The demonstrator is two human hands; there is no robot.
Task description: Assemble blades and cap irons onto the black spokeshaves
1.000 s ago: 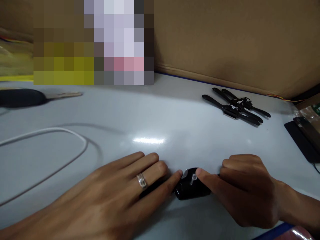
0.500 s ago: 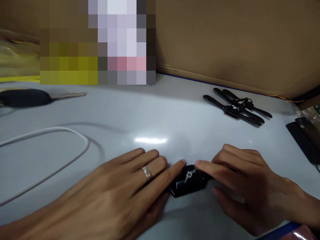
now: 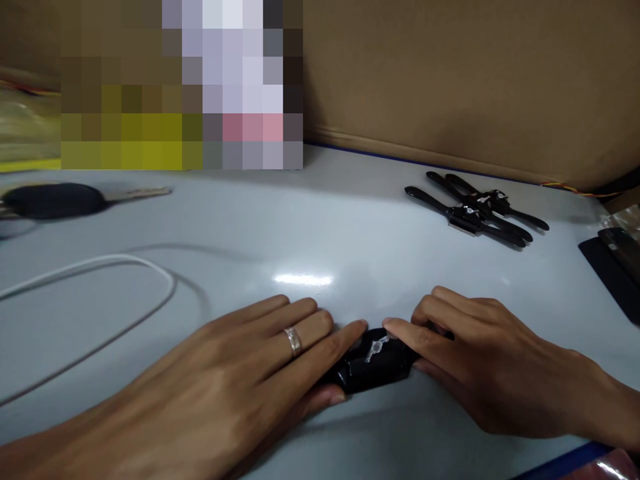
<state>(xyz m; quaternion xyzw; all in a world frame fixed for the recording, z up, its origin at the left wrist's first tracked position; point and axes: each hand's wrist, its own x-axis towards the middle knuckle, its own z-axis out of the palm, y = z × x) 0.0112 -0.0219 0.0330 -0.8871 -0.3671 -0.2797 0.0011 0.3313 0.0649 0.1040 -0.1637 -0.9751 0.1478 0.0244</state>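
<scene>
A small black plastic part (image 3: 373,367) with a silvery metal piece on top lies on the white table (image 3: 320,233) near the front edge. My left hand (image 3: 235,380), wearing a ring, lies over its left end, forefinger on top and thumb against its front side. My right hand (image 3: 480,360) covers its right end, forefinger touching the top near the metal piece, thumb at the front. Both hands pinch the part between them.
Two black propeller-like pieces (image 3: 475,210) lie at the back right. A white cable (image 3: 125,267) loops across the left. A dark tool with a pale tip (image 3: 65,199) sits far left. Flat black items (image 3: 613,267) lie at the right edge. A cardboard wall (image 3: 450,87) stands behind.
My right hand has opened from a curled fist and spread over the part's right end. The part has turned slightly, and my left thumb has come up under its front.
</scene>
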